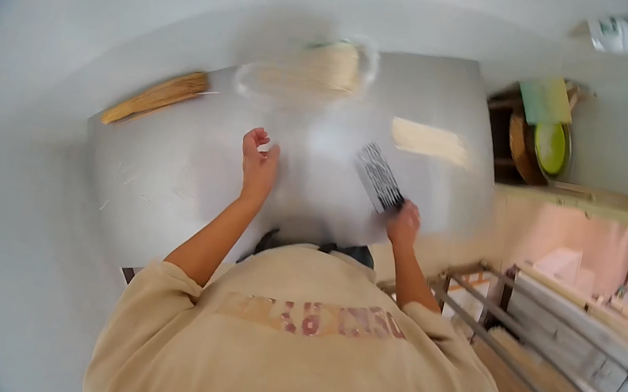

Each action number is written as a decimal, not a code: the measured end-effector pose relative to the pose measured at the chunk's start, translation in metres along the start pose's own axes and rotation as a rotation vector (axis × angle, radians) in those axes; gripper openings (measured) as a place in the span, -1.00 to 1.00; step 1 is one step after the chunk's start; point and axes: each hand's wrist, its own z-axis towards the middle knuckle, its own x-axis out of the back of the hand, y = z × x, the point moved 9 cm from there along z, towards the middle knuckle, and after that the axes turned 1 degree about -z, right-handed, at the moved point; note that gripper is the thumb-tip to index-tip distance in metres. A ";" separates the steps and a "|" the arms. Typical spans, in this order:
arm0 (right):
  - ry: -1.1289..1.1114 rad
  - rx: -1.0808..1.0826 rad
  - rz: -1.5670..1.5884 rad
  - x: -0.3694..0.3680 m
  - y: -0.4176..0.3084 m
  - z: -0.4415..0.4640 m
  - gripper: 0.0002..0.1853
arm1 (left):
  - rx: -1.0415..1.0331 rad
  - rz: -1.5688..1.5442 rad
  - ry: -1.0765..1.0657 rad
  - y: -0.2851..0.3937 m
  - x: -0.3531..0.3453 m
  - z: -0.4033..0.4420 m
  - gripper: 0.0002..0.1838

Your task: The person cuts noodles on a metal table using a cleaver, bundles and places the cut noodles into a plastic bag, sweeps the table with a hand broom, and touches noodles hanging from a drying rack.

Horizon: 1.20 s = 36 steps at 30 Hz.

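Head view: right hand [404, 221] grips a patterned object [379, 179] (blurred); left hand [258, 160] is loosely open.

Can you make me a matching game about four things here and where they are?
1. green bowl
2. striped thing
3. tan bundle
4. cream-coloured strip

A. along the far edge of the table, at the left
B. lying on the table's right half
C. off the table, to the right
D. in the right hand

Pairs: 1-C, 2-D, 3-A, 4-B

A lime-green bowl [550, 148] sits at upper right, a metal rack [548, 336] at lower right.
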 end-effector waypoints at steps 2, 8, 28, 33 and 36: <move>0.036 0.036 -0.057 0.003 -0.007 0.011 -0.62 | -0.130 0.144 -0.162 0.021 -0.046 -0.027 -0.45; -0.313 -0.009 0.251 -0.004 0.032 0.040 -0.56 | -0.344 0.502 -0.447 0.048 -0.228 -0.045 -0.39; -0.588 -0.859 1.773 -0.046 0.168 0.005 -0.74 | -0.573 1.072 -0.577 -0.044 -0.452 -0.054 -0.76; -0.660 -0.788 1.804 -0.049 0.160 0.008 -0.68 | -0.537 1.007 -0.495 -0.052 -0.420 -0.081 -0.72; -0.709 -0.782 1.771 -0.049 0.166 0.009 -0.66 | -0.518 0.939 -0.464 -0.053 -0.409 -0.087 -0.70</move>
